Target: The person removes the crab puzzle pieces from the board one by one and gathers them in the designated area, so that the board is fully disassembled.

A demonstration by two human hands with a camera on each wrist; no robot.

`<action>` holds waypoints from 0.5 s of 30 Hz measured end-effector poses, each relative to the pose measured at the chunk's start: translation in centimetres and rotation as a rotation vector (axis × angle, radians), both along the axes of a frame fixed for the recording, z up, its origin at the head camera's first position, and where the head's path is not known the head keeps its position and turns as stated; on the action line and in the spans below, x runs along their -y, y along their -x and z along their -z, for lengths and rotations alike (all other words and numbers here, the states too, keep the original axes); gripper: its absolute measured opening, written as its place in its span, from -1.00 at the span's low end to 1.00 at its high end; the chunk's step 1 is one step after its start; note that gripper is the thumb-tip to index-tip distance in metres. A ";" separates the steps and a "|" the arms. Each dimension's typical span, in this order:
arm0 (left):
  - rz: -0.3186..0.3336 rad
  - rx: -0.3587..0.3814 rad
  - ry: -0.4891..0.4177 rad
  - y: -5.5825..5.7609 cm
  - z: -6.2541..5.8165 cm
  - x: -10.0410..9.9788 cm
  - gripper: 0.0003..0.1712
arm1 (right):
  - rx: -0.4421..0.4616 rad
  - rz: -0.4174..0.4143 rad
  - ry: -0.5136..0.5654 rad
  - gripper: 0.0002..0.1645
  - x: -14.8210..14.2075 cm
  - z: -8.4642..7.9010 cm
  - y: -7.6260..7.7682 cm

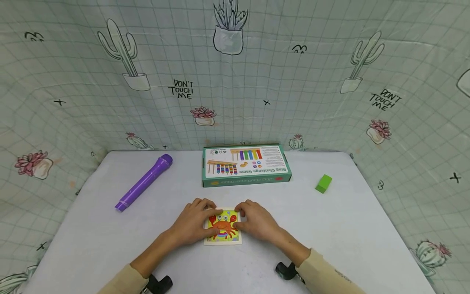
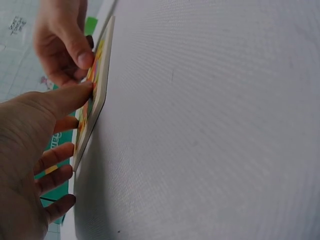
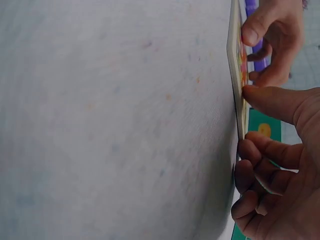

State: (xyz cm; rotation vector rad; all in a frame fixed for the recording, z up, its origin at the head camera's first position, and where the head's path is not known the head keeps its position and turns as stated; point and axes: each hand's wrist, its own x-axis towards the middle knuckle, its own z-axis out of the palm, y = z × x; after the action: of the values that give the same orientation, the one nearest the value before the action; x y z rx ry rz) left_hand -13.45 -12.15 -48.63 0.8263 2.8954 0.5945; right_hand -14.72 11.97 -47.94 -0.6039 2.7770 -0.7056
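A small square crab puzzle (image 1: 222,223) with a pale border lies on the white table before me. Its yellow face shows an orange-red crab. My left hand (image 1: 195,223) comes in from the left, its thumb and index finger stretched over the picture. In the left wrist view, the left thumb presses on the face and the other fingers spread past the edge. On the opposite side, my right hand (image 1: 258,222) holds the puzzle near its upper right corner, thumb on the face and index finger bent at the edge. Its remaining fingers curl beside the board (image 3: 233,65).
A green Ring Challenge Game box (image 1: 246,165) lies behind the puzzle near the table's back edge. A purple tube (image 1: 144,182) lies to the left. On the right is a green block (image 1: 324,183). Patterned cloth (image 1: 235,73) hangs behind the table (image 1: 330,245).
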 end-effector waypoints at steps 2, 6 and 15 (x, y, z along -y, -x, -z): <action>-0.003 0.004 0.004 0.0 0.1 -0.1 -0.37 | -0.002 0.006 -0.003 -0.49 0.1 -0.1 -0.1; -0.009 0.008 0.004 0.0 0.1 -0.2 -0.37 | -0.053 0.016 -0.042 -0.50 0.5 -0.2 -0.4; 0.051 0.006 -0.049 -0.2 0.0 -0.4 -0.53 | -0.147 0.002 -0.085 -0.53 0.7 -0.2 -0.6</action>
State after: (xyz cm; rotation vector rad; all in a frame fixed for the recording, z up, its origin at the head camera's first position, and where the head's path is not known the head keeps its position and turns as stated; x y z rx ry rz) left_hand -13.28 -11.73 -48.67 0.9002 2.8552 0.6641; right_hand -14.15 11.22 -47.78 -0.6609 2.9254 -0.5617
